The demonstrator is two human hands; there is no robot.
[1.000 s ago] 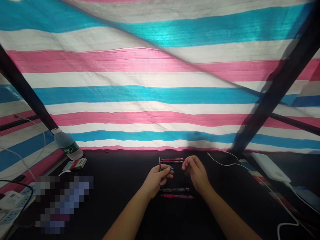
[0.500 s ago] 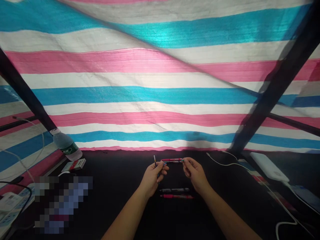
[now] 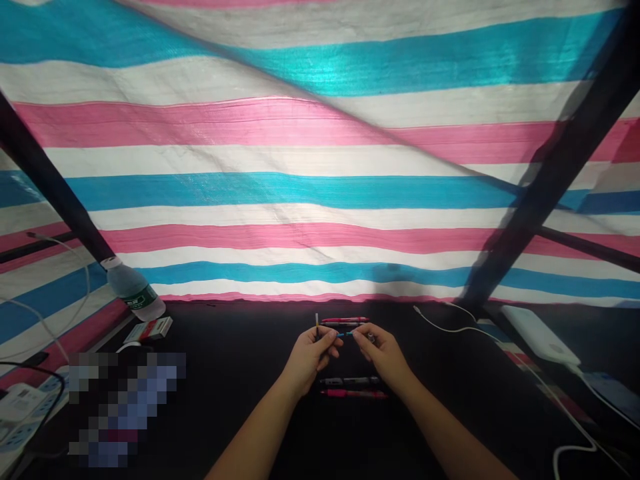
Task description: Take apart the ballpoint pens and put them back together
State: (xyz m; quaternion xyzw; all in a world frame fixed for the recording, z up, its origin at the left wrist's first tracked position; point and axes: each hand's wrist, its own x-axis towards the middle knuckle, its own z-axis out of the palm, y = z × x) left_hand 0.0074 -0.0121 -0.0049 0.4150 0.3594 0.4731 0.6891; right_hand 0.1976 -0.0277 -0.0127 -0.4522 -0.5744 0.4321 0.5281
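My left hand (image 3: 310, 357) pinches a slim dark pen part (image 3: 317, 327) standing upright, with a thin blue pen refill (image 3: 345, 334) reaching from its fingers across to my right hand (image 3: 383, 353). The right fingertips close on the refill's far end, partly hiding it. Just above the hands lie a red pen (image 3: 346, 320) and a dark pen (image 3: 341, 325). Below them, a black pen (image 3: 349, 381) rests beside a pink pen (image 3: 354, 394) on the black table (image 3: 240, 400).
A striped tarp (image 3: 320, 200) hangs behind the table. A water bottle (image 3: 134, 291) and small box (image 3: 149, 327) stand at left, near a power strip (image 3: 20, 413) and a pixelated patch (image 3: 127, 407). A white power bank (image 3: 540, 335) and its cable (image 3: 450, 327) lie at right.
My hands have moved closer together, and my right hand has come down from the upper pens. The thin blue refill now spans between my fingers, and the four pens on the table stay put.
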